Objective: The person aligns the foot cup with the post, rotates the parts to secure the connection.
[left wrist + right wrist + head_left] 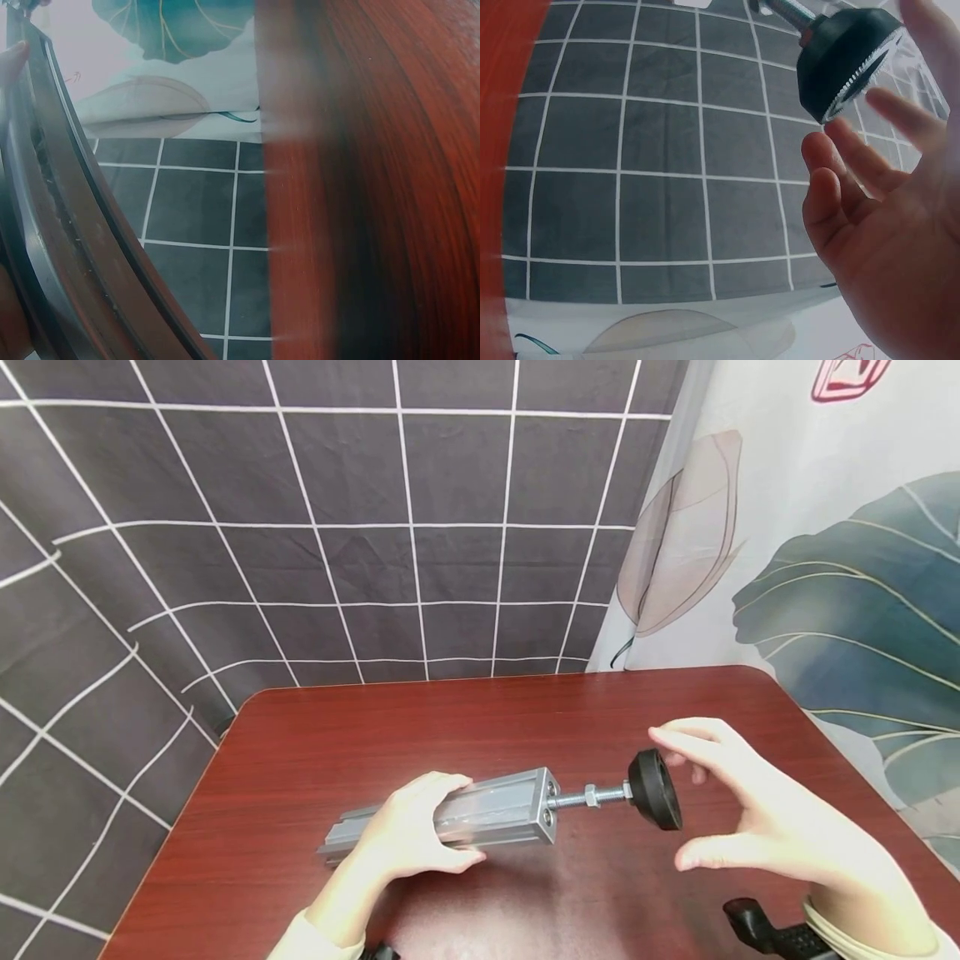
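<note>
A grey aluminium profile [495, 806] with a threaded rod, a nut [592, 795] and a black round foot [656, 789] at its right end is held above the table. My left hand [412, 827] grips the profile around its middle, thumb on the near side. In the left wrist view the grooved side of the profile [82, 225] runs along the left. To the right of the foot, my right hand [738, 806] is spread with thumb and fingers apart, holding nothing. The right wrist view shows the ridged underside of the black foot [847, 60] close to the fingertips.
The reddish-brown wooden table [375, 718] has rounded back corners. Behind it and on the left hangs a dark grey cloth with a white grid [457, 560]. A white curtain with leaf prints [847, 610] hangs at the right.
</note>
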Tool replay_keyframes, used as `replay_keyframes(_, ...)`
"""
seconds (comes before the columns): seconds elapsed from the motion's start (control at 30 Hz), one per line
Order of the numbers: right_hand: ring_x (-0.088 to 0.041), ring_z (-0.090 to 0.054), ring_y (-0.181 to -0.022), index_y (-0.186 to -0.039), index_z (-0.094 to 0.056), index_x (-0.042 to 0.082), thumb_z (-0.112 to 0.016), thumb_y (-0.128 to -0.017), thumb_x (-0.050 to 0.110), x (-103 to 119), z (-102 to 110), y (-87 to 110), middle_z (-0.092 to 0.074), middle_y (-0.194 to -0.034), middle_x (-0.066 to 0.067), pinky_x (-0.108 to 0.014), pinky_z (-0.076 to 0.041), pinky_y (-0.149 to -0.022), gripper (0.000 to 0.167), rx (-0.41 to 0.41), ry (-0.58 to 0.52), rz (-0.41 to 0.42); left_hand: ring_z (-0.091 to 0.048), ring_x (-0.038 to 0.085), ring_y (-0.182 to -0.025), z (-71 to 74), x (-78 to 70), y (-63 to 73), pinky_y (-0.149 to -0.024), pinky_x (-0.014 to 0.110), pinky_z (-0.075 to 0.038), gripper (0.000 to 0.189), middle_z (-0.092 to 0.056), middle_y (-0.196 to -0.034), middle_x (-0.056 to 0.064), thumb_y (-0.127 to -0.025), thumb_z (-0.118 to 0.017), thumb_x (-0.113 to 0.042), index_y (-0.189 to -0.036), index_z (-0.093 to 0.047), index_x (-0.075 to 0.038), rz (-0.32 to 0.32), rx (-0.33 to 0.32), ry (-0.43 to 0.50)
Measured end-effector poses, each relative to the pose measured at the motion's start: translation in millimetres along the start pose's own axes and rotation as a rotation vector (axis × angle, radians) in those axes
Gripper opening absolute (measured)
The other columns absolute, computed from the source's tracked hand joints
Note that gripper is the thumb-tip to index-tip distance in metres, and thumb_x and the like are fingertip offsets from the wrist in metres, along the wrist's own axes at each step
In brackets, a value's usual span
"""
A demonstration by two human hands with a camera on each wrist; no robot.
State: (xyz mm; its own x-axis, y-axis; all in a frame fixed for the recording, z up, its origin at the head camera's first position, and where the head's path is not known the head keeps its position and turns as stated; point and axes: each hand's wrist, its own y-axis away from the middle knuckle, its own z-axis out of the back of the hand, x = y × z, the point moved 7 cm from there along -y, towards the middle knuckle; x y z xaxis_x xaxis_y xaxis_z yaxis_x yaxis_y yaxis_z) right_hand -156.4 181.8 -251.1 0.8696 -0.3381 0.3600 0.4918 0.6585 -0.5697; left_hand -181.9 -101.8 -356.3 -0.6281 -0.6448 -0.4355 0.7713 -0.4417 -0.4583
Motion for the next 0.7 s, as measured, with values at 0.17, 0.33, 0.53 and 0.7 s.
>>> replay_keyframes(0.17,-0.014,-0.039,-0.120,-0.124,-0.055,-0.001,-0.067,-0.084,0.041,5,-2,0.6,-0.043,-0.131,-0.012,-0.014,-0.035,-0.088,0.060,0.021,0.040,0.065,-0.057,0.009,-0.092,-0.4,0.9,0.0,-0.080,0.028,-0.047,0.070,-0.062,-0.104,-0.008,-0.055,-0.085,-0.046,-0.114,-0.061,-0.016,0.018,0.015,0.010)
replay_keyframes(0.33,-0.014,-0.044,-0.112,-0.119,-0.059,-0.003,-0.065,-0.085,0.039,4,-2,-0.4,-0.047,-0.125,-0.013,-0.015,-0.039,-0.082,0.055,0.009,0.014,0.099,-0.057,0.009,-0.092,-1.7,1.2,-1.3,-0.080,0.028,-0.047,0.070,-0.062,-0.104,-0.008,-0.056,-0.084,-0.046,-0.115,-0.061,-0.016,0.029,0.033,0.013)
replay_keyframes(0.53,-0.004,-0.046,-0.085,-0.121,-0.057,-0.004,-0.080,-0.072,0.036,-4,-2,-3.7,-0.049,-0.117,-0.007,-0.017,-0.038,-0.070,0.067,0.003,-0.025,0.055,-0.057,0.009,-0.092,-1.2,1.1,-2.2,-0.079,0.028,-0.047,0.071,-0.062,-0.104,-0.008,-0.055,-0.085,-0.045,-0.115,-0.061,-0.016,0.019,0.022,0.012)
replay_keyframes(0.7,-0.004,-0.044,-0.084,-0.124,-0.054,-0.006,-0.083,-0.070,0.032,-8,-4,-5.3,-0.048,-0.115,-0.006,-0.018,-0.036,-0.071,0.073,0.013,-0.059,0.063,-0.057,0.009,-0.092,-0.6,1.8,-2.2,-0.079,0.028,-0.047,0.071,-0.062,-0.104,-0.007,-0.054,-0.085,-0.045,-0.114,-0.062,-0.015,0.014,0.009,0.000)
